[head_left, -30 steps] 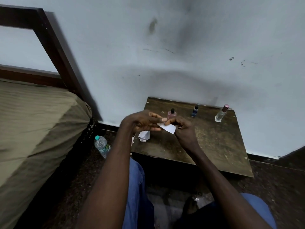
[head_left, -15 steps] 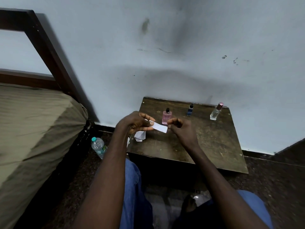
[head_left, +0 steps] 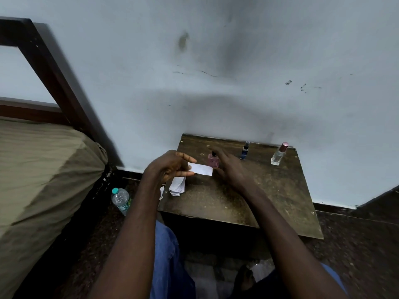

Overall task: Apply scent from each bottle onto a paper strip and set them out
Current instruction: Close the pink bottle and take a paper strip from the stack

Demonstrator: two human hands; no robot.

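Pinching a paper strip (head_left: 200, 170) over the worn table (head_left: 269, 190), left fingers (head_left: 187, 174); right fingers (head_left: 222, 155) spread.

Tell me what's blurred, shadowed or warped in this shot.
Head view: dim, flat light; a broad soft shadow lies on the wall above the table. The right hand is motion-blurred beside the pink bottle; the left hand and paper strip look sharper. Wide-angle bending slants the bed frame.

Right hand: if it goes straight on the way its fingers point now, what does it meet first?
Most likely the pink bottle. The right hand is open, fingers reaching toward the bottle and almost at it; whether they touch already is unclear from this one view.
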